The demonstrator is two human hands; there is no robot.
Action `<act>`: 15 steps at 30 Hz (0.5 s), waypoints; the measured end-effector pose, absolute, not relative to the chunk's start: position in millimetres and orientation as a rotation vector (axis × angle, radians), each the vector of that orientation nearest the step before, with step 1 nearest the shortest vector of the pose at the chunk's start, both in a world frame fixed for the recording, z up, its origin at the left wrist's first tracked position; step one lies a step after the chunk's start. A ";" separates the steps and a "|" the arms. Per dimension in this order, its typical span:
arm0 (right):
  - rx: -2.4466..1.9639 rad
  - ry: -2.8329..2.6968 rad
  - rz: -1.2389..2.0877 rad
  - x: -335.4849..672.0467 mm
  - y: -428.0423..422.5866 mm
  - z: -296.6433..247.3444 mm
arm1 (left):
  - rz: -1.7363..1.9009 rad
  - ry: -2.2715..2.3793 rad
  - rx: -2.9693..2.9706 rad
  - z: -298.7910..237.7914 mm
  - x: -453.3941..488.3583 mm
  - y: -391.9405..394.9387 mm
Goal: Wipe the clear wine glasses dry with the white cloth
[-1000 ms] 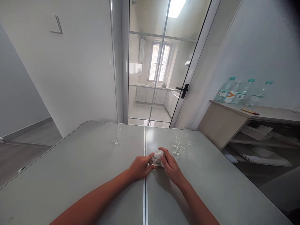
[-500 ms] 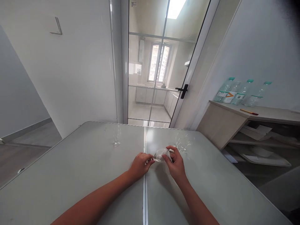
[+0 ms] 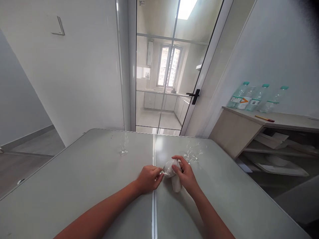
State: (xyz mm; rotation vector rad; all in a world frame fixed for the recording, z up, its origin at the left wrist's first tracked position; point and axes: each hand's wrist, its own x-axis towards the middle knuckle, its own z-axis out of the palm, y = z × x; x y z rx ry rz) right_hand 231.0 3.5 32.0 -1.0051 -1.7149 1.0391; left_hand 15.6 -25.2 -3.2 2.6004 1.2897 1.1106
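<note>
A clear wine glass [image 3: 168, 169] lies tilted on its side between my hands, just above the table. My left hand [image 3: 150, 178] pinches its stem end, covering most of the foot. On the bowl side, my right hand [image 3: 185, 173] is wrapped about the rim with a white cloth [image 3: 176, 184], whose loose end hangs below the glass. Just beyond my right hand stand several clear stemmed glasses [image 3: 195, 159]. Another stemmed glass [image 3: 123, 152] stands upright by itself at the far left part of the table.
The grey table [image 3: 104, 205] has a metal seam [image 3: 154, 212] down its middle. Behind its far edge is a glass door [image 3: 159, 113] with a black handle [image 3: 196, 96]. To the right, a wooden shelf unit [image 3: 236, 127] carries several plastic bottles [image 3: 256, 99] and a yellow-red pen-like item [image 3: 264, 118].
A length of white cloth now hangs beneath the wine glass by my right hand. Both hands have shifted only slightly and still hold the glass.
</note>
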 end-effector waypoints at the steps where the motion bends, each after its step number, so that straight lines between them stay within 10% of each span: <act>1: -1.036 -1.646 1.082 228.4 3.6 30.9 | 1.099 1.292 2.641 -3.7 16.2 -25.8; 15: -0.964 -1.894 0.803 235.0 -2.4 34.5 | 1.059 1.011 1.972 3.1 13.1 -18.9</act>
